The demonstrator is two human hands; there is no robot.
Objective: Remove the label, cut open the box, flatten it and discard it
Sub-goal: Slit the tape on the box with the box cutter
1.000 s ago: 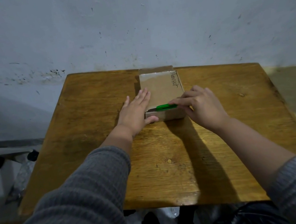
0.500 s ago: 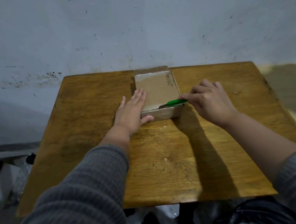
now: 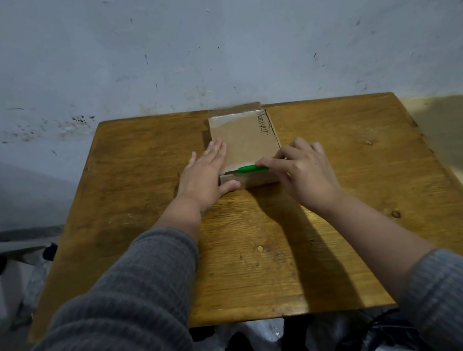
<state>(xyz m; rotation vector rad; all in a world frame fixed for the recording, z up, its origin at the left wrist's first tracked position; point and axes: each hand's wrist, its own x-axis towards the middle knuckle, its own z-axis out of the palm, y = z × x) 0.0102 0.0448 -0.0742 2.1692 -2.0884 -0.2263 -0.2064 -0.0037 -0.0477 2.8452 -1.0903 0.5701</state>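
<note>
Cutting step. The cardboard box [image 3: 245, 143] lies flat at the far middle of the wooden table [image 3: 352, 217], against the wall. My left hand [image 3: 206, 176] rests open and flat on its left edge, thumb against the near face, pinning it. My right hand [image 3: 302, 173] pinches the green cutter [image 3: 252, 168], blade along the near top seam. I see no label, only handwriting on top. Next, I judge, the blade must run leftward along the seam, stopping short of my thumb.

Brown cardboard box [image 3: 244, 140], green cutter [image 3: 252, 168], grey ribbed sleeves [image 3: 119, 314]
</note>
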